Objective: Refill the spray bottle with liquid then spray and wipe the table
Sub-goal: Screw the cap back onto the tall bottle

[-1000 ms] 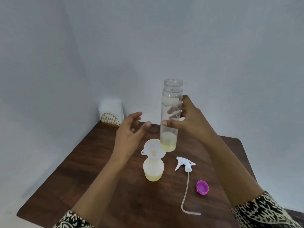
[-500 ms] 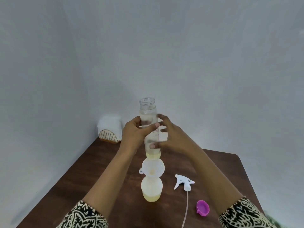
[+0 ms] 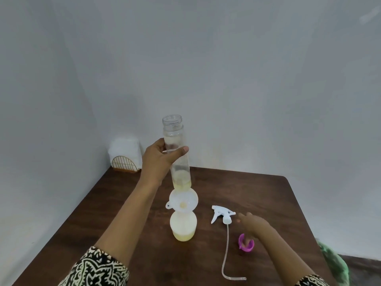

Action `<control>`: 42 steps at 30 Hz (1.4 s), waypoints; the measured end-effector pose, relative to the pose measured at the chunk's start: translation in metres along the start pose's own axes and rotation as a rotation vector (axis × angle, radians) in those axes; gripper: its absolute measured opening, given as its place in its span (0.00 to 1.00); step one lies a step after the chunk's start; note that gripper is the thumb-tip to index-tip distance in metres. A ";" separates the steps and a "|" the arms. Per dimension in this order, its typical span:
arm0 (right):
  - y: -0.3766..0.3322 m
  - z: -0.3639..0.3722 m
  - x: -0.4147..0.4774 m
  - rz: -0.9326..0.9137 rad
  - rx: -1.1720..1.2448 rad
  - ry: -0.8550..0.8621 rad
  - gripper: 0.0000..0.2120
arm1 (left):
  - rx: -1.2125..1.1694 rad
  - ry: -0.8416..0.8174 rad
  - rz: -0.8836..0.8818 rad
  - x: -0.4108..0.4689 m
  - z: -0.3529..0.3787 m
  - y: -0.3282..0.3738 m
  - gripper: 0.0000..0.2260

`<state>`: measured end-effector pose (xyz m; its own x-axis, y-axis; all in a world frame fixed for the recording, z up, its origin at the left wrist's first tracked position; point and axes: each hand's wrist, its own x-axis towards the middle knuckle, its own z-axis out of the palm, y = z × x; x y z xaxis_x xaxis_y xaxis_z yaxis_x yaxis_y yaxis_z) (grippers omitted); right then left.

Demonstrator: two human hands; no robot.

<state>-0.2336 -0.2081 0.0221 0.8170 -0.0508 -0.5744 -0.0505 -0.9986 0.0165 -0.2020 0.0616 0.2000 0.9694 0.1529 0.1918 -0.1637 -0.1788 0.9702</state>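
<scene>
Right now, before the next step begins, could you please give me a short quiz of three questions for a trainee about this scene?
1. True or false: the funnel sits on top of the squat white bottle.
2. Which hand holds the tall clear bottle? A) the left B) the right C) both
3. Fill in: the trigger spray head is not screwed on any bottle; it lies on the ____.

Key: 1 true. 2 A, the left hand. 3 table.
</scene>
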 end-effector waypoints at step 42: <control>-0.144 -0.277 -0.113 -0.905 0.928 0.528 0.20 | 0.055 -0.011 0.026 0.016 -0.026 0.007 0.16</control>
<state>-0.1592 -0.0631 0.3113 0.8766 0.3905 0.2811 0.4167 -0.3241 -0.8493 -0.1923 0.0880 0.2133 0.9670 0.1368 0.2149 -0.1790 -0.2355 0.9553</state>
